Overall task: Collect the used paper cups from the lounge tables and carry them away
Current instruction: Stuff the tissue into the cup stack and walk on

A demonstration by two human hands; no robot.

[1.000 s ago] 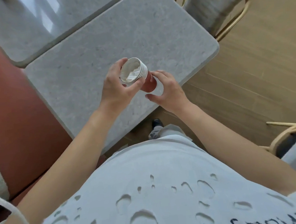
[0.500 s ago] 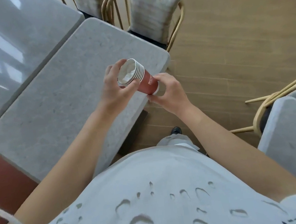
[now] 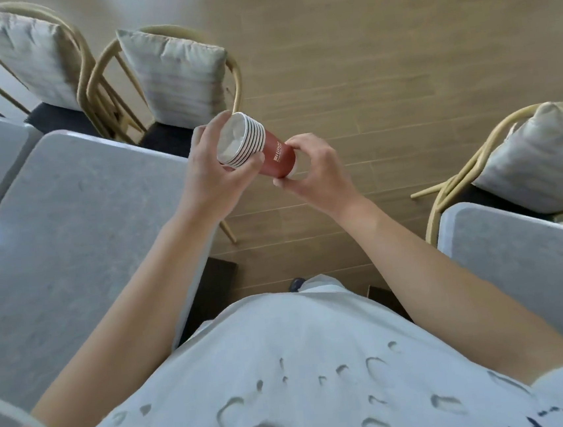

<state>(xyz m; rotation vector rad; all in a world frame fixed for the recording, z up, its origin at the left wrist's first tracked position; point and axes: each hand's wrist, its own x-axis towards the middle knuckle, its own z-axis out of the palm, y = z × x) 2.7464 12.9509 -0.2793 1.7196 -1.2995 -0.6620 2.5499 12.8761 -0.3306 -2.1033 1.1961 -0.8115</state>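
The person has turned away from the grey stone-topped lounge table [image 3: 69, 233] — a second ago the hands hovered over its slab, and now they hang out past its corner, above the pale wooden plank floor [image 3: 396, 64]. The nested stack of red paper cups with white rolled rims [image 3: 256, 148] has come along, lying nearly on its side in the air, mouth toward the person's left. The left hand [image 3: 211, 175] is wrapped round the rim end, thumb under the rims, fingers curled over the top. The right hand [image 3: 317, 172] grasps the base end, fingertips pinching the bottom edge. The grip looks the same as before; only the surroundings have swung round.

Two rattan chairs with striped grey cushions [image 3: 177, 75] stand by the far side of the table, and a second grey table [image 3: 518, 259] shows at the right with another cushioned chair [image 3: 535, 154] behind it.

To my eye the gathering at this table is finished — the carrying-off is under way, unless the second table holds more.
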